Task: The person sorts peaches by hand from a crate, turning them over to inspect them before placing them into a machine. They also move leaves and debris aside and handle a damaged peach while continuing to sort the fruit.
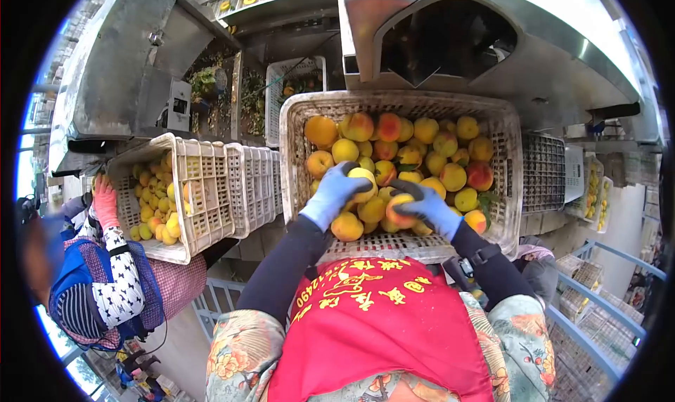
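Note:
A large white plastic crate (295, 121) in front of me holds many yellow and red peaches (425, 130). My left hand (339, 193), in a blue glove with dark fingertips, is closed round a yellow peach (363, 184) over the near left part of the fruit. To its right, my right hand (427, 209), gloved the same way, has its fingers round a yellow-red peach (401, 211) just above the others. The undersides of both held peaches are hidden. Several peaches lie below and between my hands.
At the left a co-worker's pink-gloved hand (105, 201) touches a tilted crate (204, 191) of yellow fruit. Metal machinery (562, 57) stands beyond my crate. More stacked crates (253, 184) are on the left, a dark crate (543, 173) and blue railings (598, 296) on the right.

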Tool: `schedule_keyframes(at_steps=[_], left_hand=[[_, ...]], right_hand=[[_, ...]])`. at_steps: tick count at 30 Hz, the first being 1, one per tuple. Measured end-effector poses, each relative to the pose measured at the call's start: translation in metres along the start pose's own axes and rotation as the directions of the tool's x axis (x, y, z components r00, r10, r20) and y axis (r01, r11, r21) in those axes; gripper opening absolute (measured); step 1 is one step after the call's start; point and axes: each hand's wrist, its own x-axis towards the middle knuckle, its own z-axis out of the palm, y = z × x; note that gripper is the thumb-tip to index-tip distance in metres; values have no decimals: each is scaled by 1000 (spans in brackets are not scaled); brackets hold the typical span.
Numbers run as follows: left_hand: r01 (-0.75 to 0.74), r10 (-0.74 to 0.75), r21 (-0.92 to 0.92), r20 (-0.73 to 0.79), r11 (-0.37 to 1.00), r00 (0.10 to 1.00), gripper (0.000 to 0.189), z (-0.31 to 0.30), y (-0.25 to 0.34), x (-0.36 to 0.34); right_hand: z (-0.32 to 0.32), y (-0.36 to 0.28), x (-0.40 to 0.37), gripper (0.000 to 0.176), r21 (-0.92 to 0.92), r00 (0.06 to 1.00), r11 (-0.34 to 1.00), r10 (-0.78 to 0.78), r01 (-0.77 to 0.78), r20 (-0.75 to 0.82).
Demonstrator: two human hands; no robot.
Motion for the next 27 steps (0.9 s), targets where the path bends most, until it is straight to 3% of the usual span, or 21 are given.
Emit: schedule_keyframes(at_steps=[1,2,4,5,6,8,9,10,11,12,14,15,17,22,24,26,27], left_hand=[[102,-63,-308,135,946,989,55,-9,2,-7],[228,-75,-568,280,791,957,47,-10,14,-22],[411,-19,-721,484,558,875,41,-5,17,-29],[485,5,-770,535,416,845,42,5,27,-37],[441,-20,-773,486,456,874,46,14,21,-33],[283,67,-731,410,621,910,49,25,21,-28],[353,102,-789,460,503,882,46,24,30,-37],[341,107,-789,452,510,886,46,19,38,-38],[120,170,-679,344,724,923,49,13,45,-38],[-107,259,-494,251,863,933,51,7,52,-38],[-52,193,-490,242,870,951,50,-1,68,-35],[-202,281,-376,166,904,945,47,-2,74,-33],[-421,431,-115,77,900,899,46,-4,91,-35],[-510,514,-145,-15,848,858,47,10,97,-35],[-592,581,-128,-111,796,806,51,12,108,-37],[-547,536,-226,-112,806,837,57,13,108,-32],[-538,523,-327,-141,777,840,55,14,110,-32]], right_hand=[[-1,-18,-7,63,103,988,984,-141,147,-60],[-1,-37,-12,61,187,952,936,-278,299,-128],[5,-67,-13,65,195,921,903,-357,383,-153],[14,-75,-11,68,307,868,812,-456,496,-197],[22,-81,-8,70,411,807,696,-538,589,-245],[35,-85,-4,75,458,761,615,-586,642,-279],[34,-93,-9,76,398,780,674,-574,623,-249],[31,-103,-18,77,332,799,727,-559,601,-221],[27,-111,-26,77,299,833,778,-526,553,-171],[26,-115,-30,78,188,838,818,-517,544,-173],[22,-114,-29,81,-338,742,751,-644,567,-188],[27,-116,-32,81,-340,733,745,-652,574,-193],[42,-128,-39,86,-653,572,580,-777,488,-263],[26,-138,-15,91,-537,581,717,-687,444,-437],[12,-148,-5,91,-564,532,614,-781,553,-328],[-3,-159,10,90,-474,531,615,-787,630,-314],[-7,-164,18,90,-327,546,652,-755,684,-363]])
